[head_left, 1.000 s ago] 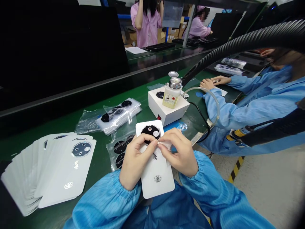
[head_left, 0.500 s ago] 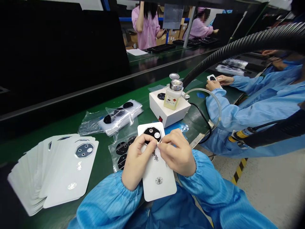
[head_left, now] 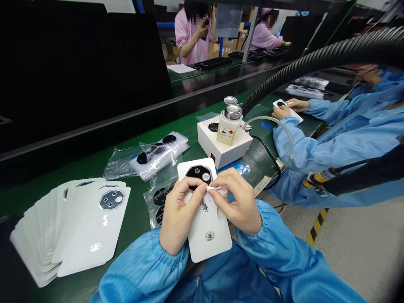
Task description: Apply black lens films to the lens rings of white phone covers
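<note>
Closed on both sides: your right hand (head_left: 239,204) pinches a small white tab (head_left: 217,191) between thumb and fingertips, though you can't tell from this view whether it is a wipe or peel film. Your left hand (head_left: 179,219) curls over a white card (head_left: 210,248), fingers pressed against its face, pinning it in place.

That card lies directly beneath both hands, its long axis running near to far and leaning so that the far end sits a little left of the near end. Its far end shows beyond your fingers, carrying a black octagonal lens cover (head_left: 198,172) with round openings. The cover sits just past your left fingertips, while the tip of the tab reaches in from the right to its near edge. Your left hand is closer to the cover's body, and your right hand works at that edge.

To your left, a fanned stack of white cards (head_left: 85,227) rests on the green bench mat (head_left: 186,128), its top card bearing a matching cover. A clear bag of black covers (head_left: 159,200) lies partly under the card's left edge. Farther away, a white box (head_left: 217,145) holds a pump bottle (head_left: 229,128), and off to the right, a co-worker's hands (head_left: 285,107) work over a similar card.
</note>
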`<action>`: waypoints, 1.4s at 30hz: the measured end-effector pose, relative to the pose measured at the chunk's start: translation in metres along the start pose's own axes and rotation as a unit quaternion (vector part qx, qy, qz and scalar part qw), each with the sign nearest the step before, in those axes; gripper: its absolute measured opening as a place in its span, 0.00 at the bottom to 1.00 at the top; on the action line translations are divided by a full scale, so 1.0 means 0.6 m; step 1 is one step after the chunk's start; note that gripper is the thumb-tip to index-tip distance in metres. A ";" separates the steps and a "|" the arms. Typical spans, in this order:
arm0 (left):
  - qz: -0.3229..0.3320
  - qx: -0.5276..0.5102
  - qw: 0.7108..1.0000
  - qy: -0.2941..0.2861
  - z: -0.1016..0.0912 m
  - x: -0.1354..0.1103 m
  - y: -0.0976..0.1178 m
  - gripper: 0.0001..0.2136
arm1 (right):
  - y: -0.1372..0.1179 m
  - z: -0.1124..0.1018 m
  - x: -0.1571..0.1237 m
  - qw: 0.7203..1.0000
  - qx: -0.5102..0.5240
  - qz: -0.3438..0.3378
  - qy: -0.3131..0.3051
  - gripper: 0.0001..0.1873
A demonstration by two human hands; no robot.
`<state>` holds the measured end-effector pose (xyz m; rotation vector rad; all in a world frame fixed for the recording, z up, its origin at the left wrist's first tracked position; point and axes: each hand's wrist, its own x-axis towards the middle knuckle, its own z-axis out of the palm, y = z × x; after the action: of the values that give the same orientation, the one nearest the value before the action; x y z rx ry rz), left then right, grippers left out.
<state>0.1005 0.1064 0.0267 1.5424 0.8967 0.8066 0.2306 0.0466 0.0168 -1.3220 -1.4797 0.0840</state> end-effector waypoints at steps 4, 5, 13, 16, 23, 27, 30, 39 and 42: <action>-0.008 -0.020 1.000 0.000 0.001 -0.003 0.000 0.04 | -0.003 0.002 0.003 0.999 0.015 0.032 0.008 0.04; -0.012 -0.027 1.000 -0.002 0.001 -0.004 0.000 0.05 | -0.003 0.002 0.005 0.999 0.022 0.037 0.012 0.04; -0.096 -0.110 0.985 -0.087 0.000 0.004 -0.002 0.05 | 0.020 -0.010 0.010 0.981 0.159 0.112 0.026 0.03; -0.108 -0.129 0.979 -0.114 0.000 0.005 -0.003 0.06 | 0.030 -0.023 0.014 0.967 0.182 0.178 0.017 0.02; -0.076 -0.089 0.988 -0.100 -0.007 -0.001 -0.001 0.03 | 0.042 -0.038 0.041 0.952 0.193 0.229 0.058 0.07; -0.084 -0.134 0.986 -0.057 -0.022 -0.008 0.008 0.21 | 0.048 -0.047 0.070 0.964 0.156 0.194 0.089 0.07; -0.156 -0.189 0.970 0.007 -0.038 -0.016 0.007 0.36 | 0.057 -0.061 0.104 0.975 0.091 0.155 0.132 0.06; -0.168 -0.239 0.952 0.094 -0.077 -0.042 -0.008 0.38 | 0.066 -0.101 0.220 0.977 -0.175 0.073 0.101 0.04; -0.183 -0.245 0.942 0.137 -0.081 -0.065 0.002 0.38 | 0.057 -0.115 0.242 0.965 -0.248 0.064 0.060 0.06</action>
<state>0.0397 0.0946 0.0340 0.8096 1.0501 0.8987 0.3344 0.1273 0.1157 -1.7906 -1.3580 -0.2976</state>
